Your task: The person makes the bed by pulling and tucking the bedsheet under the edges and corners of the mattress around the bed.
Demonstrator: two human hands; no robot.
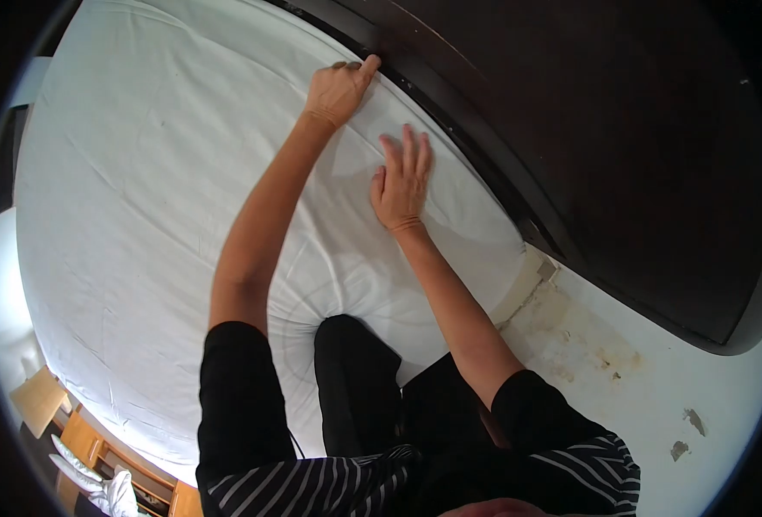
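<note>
A white bed sheet (pixel 183 172) covers a mattress, with soft creases running over it. Up at the mattress edge, beside the dark headboard (pixel 570 146), my left hand (pixel 340 93) is closed with its fingers curled at the sheet's border. What lies under those fingers is partly hidden. Lower and to the right, my right hand (pixel 404 181) rests on the sheet with its fingers spread, holding nothing. My knee (pixel 346 345) presses into the sheet, and folds spread out from it.
The headboard runs along the upper right, close against the mattress. A white wall (pixel 639 388) with peeling, stained patches stands at the lower right. Wooden furniture (pixel 83 435) with pale cloth items (pixel 118 493) on it is at the lower left.
</note>
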